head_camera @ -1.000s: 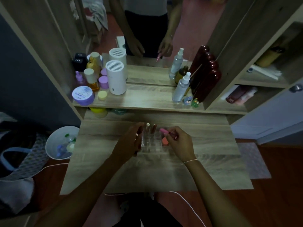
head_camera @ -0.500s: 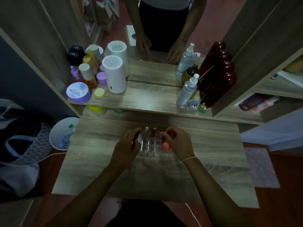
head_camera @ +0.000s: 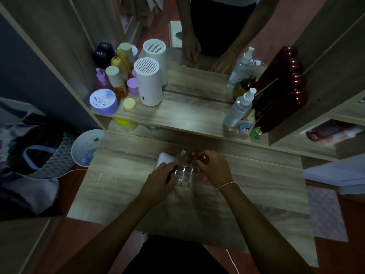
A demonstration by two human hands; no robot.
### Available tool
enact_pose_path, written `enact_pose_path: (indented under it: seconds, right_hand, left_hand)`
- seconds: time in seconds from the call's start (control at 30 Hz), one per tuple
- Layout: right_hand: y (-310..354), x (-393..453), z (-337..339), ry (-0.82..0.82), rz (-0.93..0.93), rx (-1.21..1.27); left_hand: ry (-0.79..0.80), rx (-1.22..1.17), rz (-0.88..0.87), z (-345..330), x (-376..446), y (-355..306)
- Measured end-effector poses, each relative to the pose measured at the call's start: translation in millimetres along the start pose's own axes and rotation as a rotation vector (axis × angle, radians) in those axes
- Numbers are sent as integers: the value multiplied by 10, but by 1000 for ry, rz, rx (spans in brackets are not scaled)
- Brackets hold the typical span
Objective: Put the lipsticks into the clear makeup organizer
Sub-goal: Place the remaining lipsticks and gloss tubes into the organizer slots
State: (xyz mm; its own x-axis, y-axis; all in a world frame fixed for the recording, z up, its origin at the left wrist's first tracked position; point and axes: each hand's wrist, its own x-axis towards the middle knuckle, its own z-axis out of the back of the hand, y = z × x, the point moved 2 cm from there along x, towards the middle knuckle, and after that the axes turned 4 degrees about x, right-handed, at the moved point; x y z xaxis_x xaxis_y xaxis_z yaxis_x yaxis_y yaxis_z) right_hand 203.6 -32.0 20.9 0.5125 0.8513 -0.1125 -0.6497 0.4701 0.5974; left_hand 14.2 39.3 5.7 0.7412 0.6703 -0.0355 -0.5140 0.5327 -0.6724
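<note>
The clear makeup organizer (head_camera: 184, 173) stands on the wooden table (head_camera: 256, 184) between my hands. Two lipsticks stand upright at its back, one with a pale cap (head_camera: 183, 153) and one brownish (head_camera: 192, 156). My right hand (head_camera: 214, 169) is at the organizer's right back corner, fingers closed on a red lipstick (head_camera: 203, 158). My left hand (head_camera: 160, 179) rests against the organizer's left side, fingers curled on its wall. An orange-pink round item (head_camera: 203, 177) lies beside the organizer under my right hand. A white object (head_camera: 165, 159) lies just behind my left hand.
A shelf (head_camera: 177, 117) behind the table carries jars, bottles, a white cylinder (head_camera: 148, 84), spray bottles (head_camera: 238, 109) and dark red bottles (head_camera: 280, 103) in front of a mirror. A white bin (head_camera: 85, 147) and bags sit on the floor at left.
My right hand has brought the lipstick from beside the organizer to its right back corner. The white object behind my left hand has come into view. The camera has tilted down and closer.
</note>
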Motion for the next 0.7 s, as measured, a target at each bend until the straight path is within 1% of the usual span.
enact_pose_path:
  seconds: [0.13, 0.27, 0.4, 0.53, 0.63, 0.7]
  right_hand:
    - [-25, -8, -46, 34, -7, -36]
    - [-24, -9, -61, 34, -28, -60]
    - [-40, -1, -42, 19, -29, -60]
    - [-38, -28, -33, -3, -5, -48]
    - [-48, -58, -20, -8, -11, -33]
    - [-61, -75, -7, -17, -14, -20]
  left_hand:
    - [23, -74, -39, 1, -71, -41]
    - [42, -83, -59, 9, -96, -64]
    - [73, -155, -18, 39, -114, -95]
    - [127, -157, 34, 50, -142, -75]
    - [92, -156, 40, 70, -135, -87]
    - [36, -150, 83, 105, -108, -96]
